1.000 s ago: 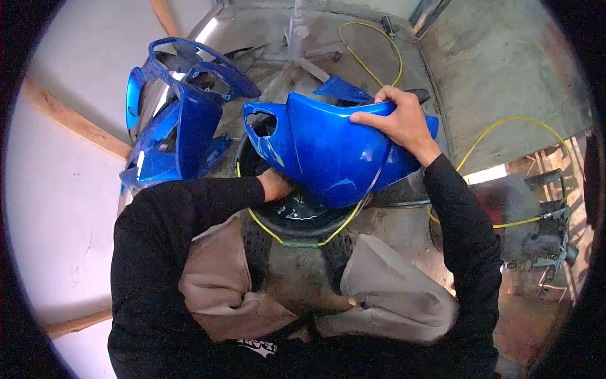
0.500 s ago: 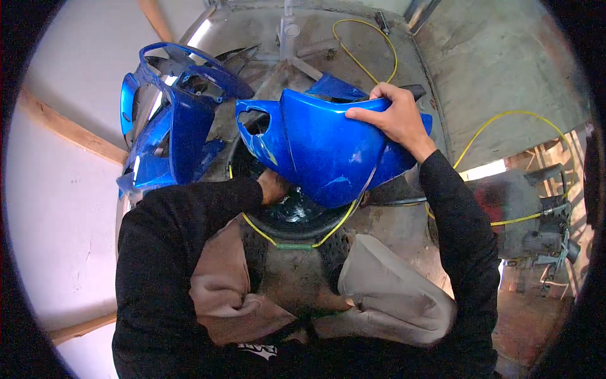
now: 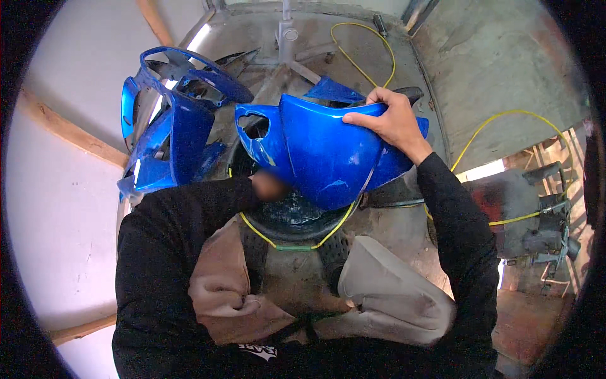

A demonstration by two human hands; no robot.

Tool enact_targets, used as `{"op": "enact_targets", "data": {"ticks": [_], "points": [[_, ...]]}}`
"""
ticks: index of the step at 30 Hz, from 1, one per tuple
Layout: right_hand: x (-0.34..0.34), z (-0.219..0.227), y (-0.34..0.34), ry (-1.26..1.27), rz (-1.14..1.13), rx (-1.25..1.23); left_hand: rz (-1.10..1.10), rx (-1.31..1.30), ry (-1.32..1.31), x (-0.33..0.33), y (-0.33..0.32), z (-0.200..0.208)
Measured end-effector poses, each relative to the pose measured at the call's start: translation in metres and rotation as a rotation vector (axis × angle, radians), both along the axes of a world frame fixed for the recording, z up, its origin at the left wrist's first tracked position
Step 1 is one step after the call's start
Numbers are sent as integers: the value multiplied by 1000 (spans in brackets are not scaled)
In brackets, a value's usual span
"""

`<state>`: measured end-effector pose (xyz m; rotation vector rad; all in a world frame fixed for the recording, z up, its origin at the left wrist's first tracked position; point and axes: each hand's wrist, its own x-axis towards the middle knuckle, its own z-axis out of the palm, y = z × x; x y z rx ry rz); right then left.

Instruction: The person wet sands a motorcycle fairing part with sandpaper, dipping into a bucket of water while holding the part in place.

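A glossy blue scooter fairing panel (image 3: 331, 151) is held tilted over a black bucket (image 3: 303, 230). The panel has a hole at its left end and pale scuffs on its left and lower surface. My right hand (image 3: 398, 123) grips its upper right edge, thumb on the face and fingers behind. My left hand (image 3: 271, 187) is at the panel's lower left edge, above the bucket; its fingers are hidden and blurred. Water (image 3: 293, 211) shows inside the bucket, whose yellow handle with a green grip (image 3: 295, 247) hangs at the near side.
More blue fairing parts (image 3: 189, 126) lean at the left by the white wall. Another blue piece (image 3: 334, 90) lies behind the panel. A grey metal stand (image 3: 287, 47) stands at the back. A yellow hose (image 3: 470, 142) runs to a machine (image 3: 524, 211) at the right.
My left hand has shifted slightly up and left at the panel's lower edge. The panel and right hand have moved very slightly left.
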<state>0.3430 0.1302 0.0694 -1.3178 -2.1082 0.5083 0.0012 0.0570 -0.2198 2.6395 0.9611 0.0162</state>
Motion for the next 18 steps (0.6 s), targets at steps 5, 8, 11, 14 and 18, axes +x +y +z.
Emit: {"op": "enact_targets", "data": {"ticks": [5, 8, 11, 14, 18], "points": [[-1, 0, -1, 16, 18, 16, -84, -92, 84, 20, -12, 89], [-2, 0, 2, 26, 33, 8, -105, -458, 275, 40, -23, 147], [-2, 0, 6, 42, 25, -57, -205, -544, 50, 41, -32, 191], [-5, 1, 10, 34, 36, -113, -200, -630, -170, 29, -40, 227], [-17, 1, 14, -61, 66, -113, -15, -476, -569, 15, -38, 268]]}}
